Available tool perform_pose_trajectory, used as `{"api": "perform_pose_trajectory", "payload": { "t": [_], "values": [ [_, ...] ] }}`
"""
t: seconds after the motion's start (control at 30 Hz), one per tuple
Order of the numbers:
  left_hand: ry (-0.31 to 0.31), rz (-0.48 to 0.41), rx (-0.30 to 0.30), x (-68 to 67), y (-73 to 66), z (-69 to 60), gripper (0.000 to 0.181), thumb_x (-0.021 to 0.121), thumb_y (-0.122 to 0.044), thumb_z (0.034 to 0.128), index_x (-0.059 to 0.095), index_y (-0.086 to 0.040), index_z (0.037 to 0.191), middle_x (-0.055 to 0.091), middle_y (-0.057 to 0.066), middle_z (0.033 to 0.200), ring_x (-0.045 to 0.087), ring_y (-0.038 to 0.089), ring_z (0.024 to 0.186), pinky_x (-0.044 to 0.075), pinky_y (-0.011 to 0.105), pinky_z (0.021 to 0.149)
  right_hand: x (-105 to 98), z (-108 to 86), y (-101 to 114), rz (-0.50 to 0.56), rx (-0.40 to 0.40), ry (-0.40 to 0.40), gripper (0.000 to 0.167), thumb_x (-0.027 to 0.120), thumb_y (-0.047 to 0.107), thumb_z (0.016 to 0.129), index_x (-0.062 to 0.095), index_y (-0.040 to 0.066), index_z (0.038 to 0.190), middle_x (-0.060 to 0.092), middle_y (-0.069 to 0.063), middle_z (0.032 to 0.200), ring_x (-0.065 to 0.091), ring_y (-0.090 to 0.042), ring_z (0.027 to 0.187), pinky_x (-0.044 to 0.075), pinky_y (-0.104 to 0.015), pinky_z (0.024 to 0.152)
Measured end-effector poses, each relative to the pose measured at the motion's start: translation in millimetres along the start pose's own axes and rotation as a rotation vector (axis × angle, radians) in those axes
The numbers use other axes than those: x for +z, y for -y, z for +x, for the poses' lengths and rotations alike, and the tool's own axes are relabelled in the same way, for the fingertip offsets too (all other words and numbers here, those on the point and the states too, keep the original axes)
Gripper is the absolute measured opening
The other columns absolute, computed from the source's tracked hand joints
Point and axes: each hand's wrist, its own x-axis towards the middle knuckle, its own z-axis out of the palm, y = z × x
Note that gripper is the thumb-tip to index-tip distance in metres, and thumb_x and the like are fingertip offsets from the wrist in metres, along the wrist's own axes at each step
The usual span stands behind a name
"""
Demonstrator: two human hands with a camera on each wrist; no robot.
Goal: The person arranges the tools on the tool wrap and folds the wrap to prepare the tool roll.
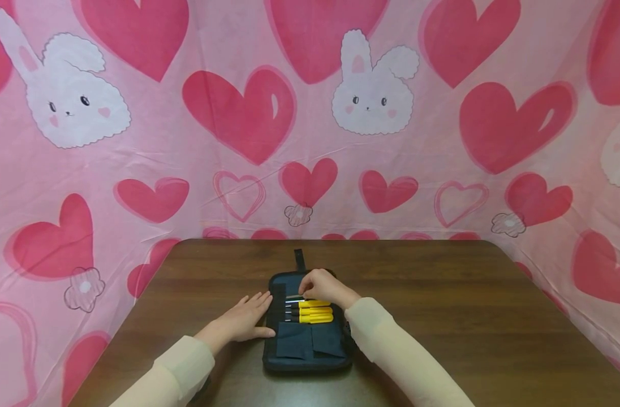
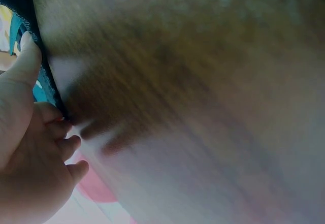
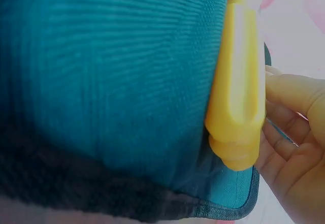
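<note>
A dark fabric tool case (image 1: pixel 296 362) lies unfolded on the table. Several yellow-handled screwdrivers (image 1: pixel 316 318) sit side by side in it, their shafts under a dark strap; one yellow handle (image 3: pixel 236 76) looms large in the right wrist view. My right hand (image 1: pixel 324 285) pinches a slim, greyish tool (image 1: pixel 293 297) above the screwdrivers, its left end at the strap; its kind is unclear. With fingers extended, my left hand (image 1: pixel 244 319) rests at the case's left edge. In the left wrist view, that hand (image 2: pixel 35 132) touches the dark edge.
The brown wooden table (image 1: pixel 473 316) extends around the case on all sides. Two flat pockets (image 1: pixel 293 340) fill the case's near part, and a black closing tab (image 1: pixel 300 259) sticks out at its far side. A pink cloth (image 1: pixel 310 135) with hearts and rabbits hangs behind.
</note>
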Motion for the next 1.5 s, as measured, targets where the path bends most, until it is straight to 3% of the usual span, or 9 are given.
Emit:
{"api": "perform_pose_trajectory", "payload": {
  "t": [0.33, 0.6, 1.27, 1.5],
  "values": [
    [-0.003, 0.003, 0.007, 0.9, 1.1, 0.0, 0.084, 0.059, -0.054, 0.0823, 0.034, 0.002, 0.14, 0.03, 0.017, 0.145, 0.024, 0.033, 0.133, 0.016, 0.052, 0.106, 1.2, 2.4, 10.3, -0.106, -0.011, 0.016, 0.009, 0.067, 0.004, 0.083, 0.073, 0.01, 0.083, 0.066, -0.002, 0.083, 0.054, -0.01, 0.069, 0.048, -0.021, 0.069],
    [-0.003, 0.012, 0.013, -0.5, 1.7, -0.8, 0.084, 0.059, -0.054, 0.0819, 0.035, 0.003, 0.139, 0.03, 0.017, 0.145, 0.024, 0.033, 0.133, 0.015, 0.053, 0.106, 3.0, 4.2, 9.7, -0.109, -0.015, 0.002, 0.009, 0.067, 0.005, 0.084, 0.073, 0.011, 0.083, 0.066, 0.0, 0.084, 0.054, -0.01, 0.07, 0.048, -0.021, 0.07],
    [0.002, -0.004, 0.008, -1.6, 3.0, 0.1, 0.084, 0.059, -0.053, 0.0821, 0.035, 0.003, 0.139, 0.03, 0.017, 0.145, 0.023, 0.033, 0.134, 0.015, 0.053, 0.106, 10.7, 10.4, 7.6, -0.012, 0.012, -0.034, 0.013, 0.069, 0.0, 0.08, 0.074, 0.012, 0.08, 0.066, 0.005, 0.08, 0.054, -0.009, 0.071, 0.048, -0.023, 0.071],
    [-0.006, 0.017, 0.021, -1.5, 1.4, -0.4, 0.083, 0.059, -0.053, 0.0822, 0.035, 0.003, 0.139, 0.031, 0.017, 0.145, 0.024, 0.033, 0.133, 0.016, 0.053, 0.105, 14.6, 13.8, 10.0, 0.054, 0.023, -0.01, 0.013, 0.069, -0.001, 0.079, 0.073, 0.011, 0.081, 0.066, 0.002, 0.081, 0.055, -0.011, 0.069, 0.049, -0.023, 0.07]
  ]
}}
